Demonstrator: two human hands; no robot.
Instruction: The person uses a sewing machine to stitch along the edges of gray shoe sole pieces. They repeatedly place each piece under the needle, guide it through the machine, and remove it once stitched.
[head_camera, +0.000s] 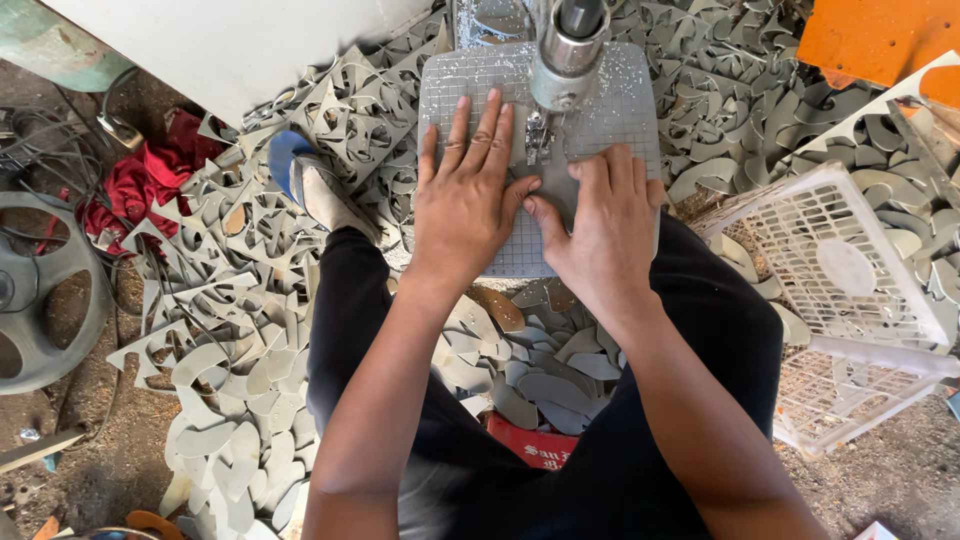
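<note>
Under the machine's metal head, both hands press flat on a grey sheet piece lying on the gridded work plate. Left hand spreads its fingers wide, released, palm down. Right hand lies beside it, thumbs almost touching, fingers loosely curled on the piece, gripping nothing. Cut-out scraps blanket the floor, a white plastic basket sits at right, and red cloth lies at left.
</note>
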